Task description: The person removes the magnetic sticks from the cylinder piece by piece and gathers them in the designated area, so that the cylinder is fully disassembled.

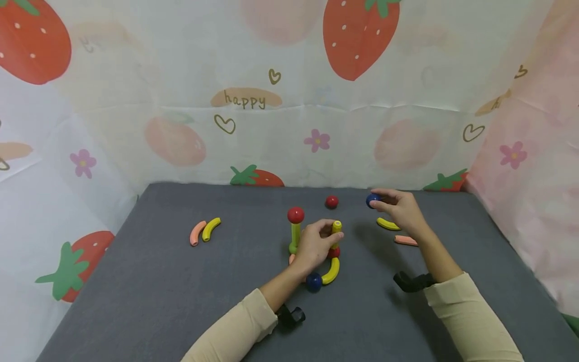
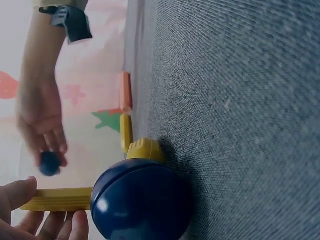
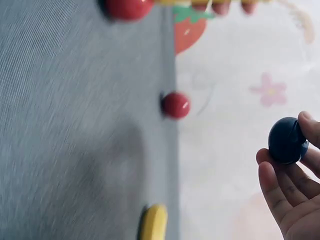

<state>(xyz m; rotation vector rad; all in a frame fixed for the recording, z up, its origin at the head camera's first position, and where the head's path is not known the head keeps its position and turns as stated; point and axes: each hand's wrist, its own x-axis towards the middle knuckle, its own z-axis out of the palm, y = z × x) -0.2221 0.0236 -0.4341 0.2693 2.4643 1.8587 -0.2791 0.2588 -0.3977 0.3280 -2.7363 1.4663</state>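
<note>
My left hand [image 1: 314,246] pinches an upright yellow rod [image 1: 336,229] that stands on a red ball [image 1: 333,252] in a small built structure. From that ball a curved yellow piece [image 1: 332,271] runs to a blue ball [image 1: 314,282] at the front. On the structure's left side a green rod [image 1: 295,235] rises from a green ball [image 1: 293,248] and carries a red ball [image 1: 296,215] on top. My right hand [image 1: 402,208] holds another blue ball [image 3: 287,141] between thumb and fingers, raised above the table. Part of the structure is hidden behind my left hand.
A loose red ball [image 1: 331,202] lies near the table's back edge. At right are a curved yellow piece [image 1: 388,224] and a pink piece [image 1: 405,240]. Curved pink [image 1: 197,233] and yellow [image 1: 211,229] pieces lie at left. A printed cloth [image 1: 289,141] hangs behind the grey table [image 1: 149,281].
</note>
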